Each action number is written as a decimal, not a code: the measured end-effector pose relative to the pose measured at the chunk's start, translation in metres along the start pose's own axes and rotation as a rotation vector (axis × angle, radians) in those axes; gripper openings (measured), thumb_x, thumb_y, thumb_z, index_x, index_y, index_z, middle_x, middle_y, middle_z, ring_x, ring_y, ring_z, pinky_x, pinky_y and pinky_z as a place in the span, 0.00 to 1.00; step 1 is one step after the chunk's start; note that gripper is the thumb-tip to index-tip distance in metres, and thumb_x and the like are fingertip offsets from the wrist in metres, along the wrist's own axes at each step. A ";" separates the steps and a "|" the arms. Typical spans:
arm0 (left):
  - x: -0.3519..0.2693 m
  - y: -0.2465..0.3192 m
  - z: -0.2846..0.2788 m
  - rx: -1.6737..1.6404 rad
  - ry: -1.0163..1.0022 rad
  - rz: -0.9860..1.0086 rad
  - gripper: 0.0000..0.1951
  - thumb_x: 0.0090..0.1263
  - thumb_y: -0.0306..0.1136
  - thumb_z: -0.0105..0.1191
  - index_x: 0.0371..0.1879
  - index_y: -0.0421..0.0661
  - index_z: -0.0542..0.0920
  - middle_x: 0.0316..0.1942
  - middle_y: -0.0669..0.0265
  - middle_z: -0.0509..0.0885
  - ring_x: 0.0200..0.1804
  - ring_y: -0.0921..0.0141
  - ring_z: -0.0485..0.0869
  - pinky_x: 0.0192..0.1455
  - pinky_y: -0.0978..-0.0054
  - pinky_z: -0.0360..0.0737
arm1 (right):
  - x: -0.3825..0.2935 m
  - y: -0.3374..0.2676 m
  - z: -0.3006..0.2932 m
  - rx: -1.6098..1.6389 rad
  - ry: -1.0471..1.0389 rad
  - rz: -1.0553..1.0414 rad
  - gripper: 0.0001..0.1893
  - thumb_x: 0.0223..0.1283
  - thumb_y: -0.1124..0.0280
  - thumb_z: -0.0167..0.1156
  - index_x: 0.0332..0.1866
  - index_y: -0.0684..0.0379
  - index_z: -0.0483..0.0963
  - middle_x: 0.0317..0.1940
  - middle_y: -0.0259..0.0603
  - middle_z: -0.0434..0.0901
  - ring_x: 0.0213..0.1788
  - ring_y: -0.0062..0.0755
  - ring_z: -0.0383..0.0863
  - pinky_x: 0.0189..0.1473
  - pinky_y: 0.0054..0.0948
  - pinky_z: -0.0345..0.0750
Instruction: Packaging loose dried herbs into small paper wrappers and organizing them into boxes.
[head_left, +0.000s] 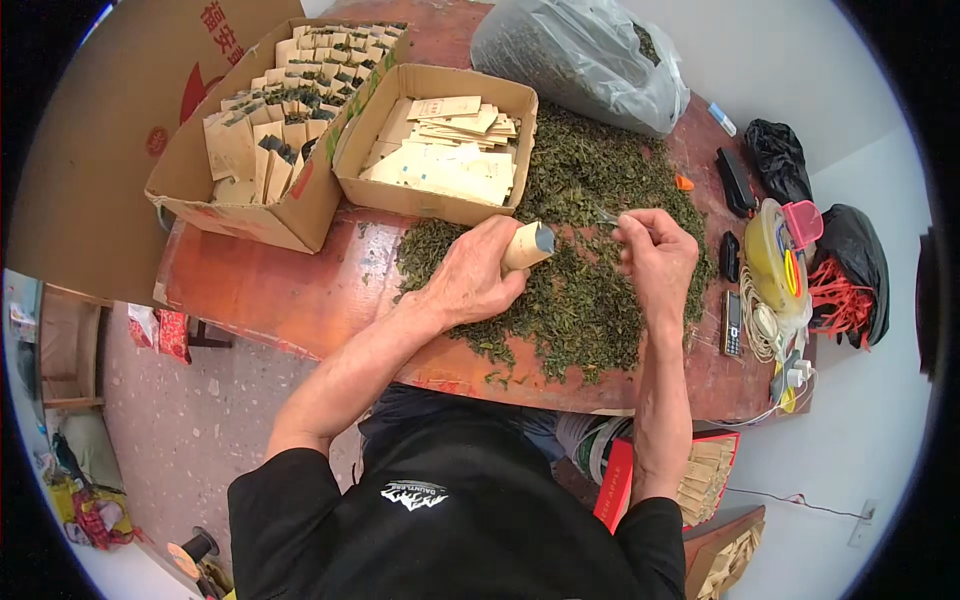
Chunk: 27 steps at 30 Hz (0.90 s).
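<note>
My left hand (480, 274) grips a small tan paper packet (523, 251), its mouth spread wide and showing a silvery lining. In my right hand (660, 244) is the handle of a small metal spoon (606, 215), pinched between thumb and fingers. The spoon's far end points at the leaves; what it carries is too small to tell. Under both hands spreads a layer of dark green dried leaves (585, 322), like tea. Behind my left hand stands a shallow cardboard box (420, 199) with flat paper packets (457, 165) inside.
A larger carton (240, 225) at left holds rows of leaf-filled packets (300, 90). A clear plastic bag (555, 52) of leaves rests at the back. Along the right edge lie a keypad phone (731, 322), a lidded plastic tub (769, 255) and black bags (851, 247). A red box (616, 480) stands below.
</note>
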<state>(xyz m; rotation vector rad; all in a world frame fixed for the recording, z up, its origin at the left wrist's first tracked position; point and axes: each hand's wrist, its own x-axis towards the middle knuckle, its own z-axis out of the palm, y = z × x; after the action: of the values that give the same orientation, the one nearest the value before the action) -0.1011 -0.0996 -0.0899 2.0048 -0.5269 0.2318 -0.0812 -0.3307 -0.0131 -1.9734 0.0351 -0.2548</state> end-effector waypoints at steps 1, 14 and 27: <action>0.000 0.000 0.000 -0.002 0.002 -0.002 0.16 0.60 0.26 0.57 0.47 0.36 0.75 0.41 0.44 0.79 0.47 0.42 0.81 0.51 0.49 0.79 | -0.003 -0.005 -0.002 -0.002 -0.002 -0.001 0.06 0.73 0.71 0.65 0.44 0.62 0.85 0.30 0.32 0.87 0.24 0.11 0.77 0.24 0.16 0.72; -0.001 0.000 0.000 -0.007 -0.007 -0.016 0.19 0.62 0.27 0.58 0.52 0.35 0.75 0.45 0.43 0.81 0.50 0.41 0.82 0.55 0.49 0.80 | -0.020 -0.031 -0.013 -0.176 -0.117 -0.156 0.04 0.71 0.75 0.66 0.42 0.64 0.85 0.27 0.30 0.86 0.23 0.10 0.75 0.23 0.16 0.69; -0.001 -0.006 0.005 0.042 0.023 -0.001 0.23 0.61 0.29 0.63 0.56 0.37 0.77 0.46 0.47 0.82 0.49 0.46 0.84 0.54 0.53 0.81 | -0.019 -0.052 0.001 -0.474 -0.148 -0.462 0.03 0.65 0.78 0.67 0.39 0.66 0.84 0.22 0.38 0.84 0.24 0.19 0.81 0.29 0.24 0.76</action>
<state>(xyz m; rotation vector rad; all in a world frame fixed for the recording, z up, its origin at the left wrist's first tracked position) -0.0999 -0.1013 -0.0973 2.0409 -0.5107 0.2672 -0.1045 -0.3063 0.0310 -2.4516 -0.5030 -0.4278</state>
